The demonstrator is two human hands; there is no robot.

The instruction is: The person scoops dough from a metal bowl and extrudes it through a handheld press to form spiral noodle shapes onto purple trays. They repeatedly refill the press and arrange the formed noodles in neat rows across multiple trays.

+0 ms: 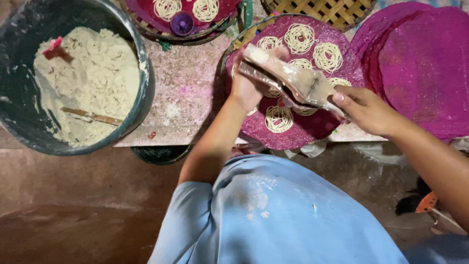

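Blue shirt [273,215], flour-dusted, nearest the lens. Left hand [246,85]: closed round one end of a wooden press [288,80], dough-smeared. Right hand [366,110]: fingers wrapped on the other end. Press held tilted above a round magenta tray [298,134] bearing pale noodle coils [299,38]. Dark tub [19,98] of crumbly dough [93,78] at far left, a stick lying in it. Stack of bare magenta mats [420,63] at right. Second tray with coils beyond, at top

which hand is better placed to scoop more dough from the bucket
Likely left: both hands grip the noodle press over the magenta mat, but the left hand is nearer the dough bucket; the right hand would need to cross the press.
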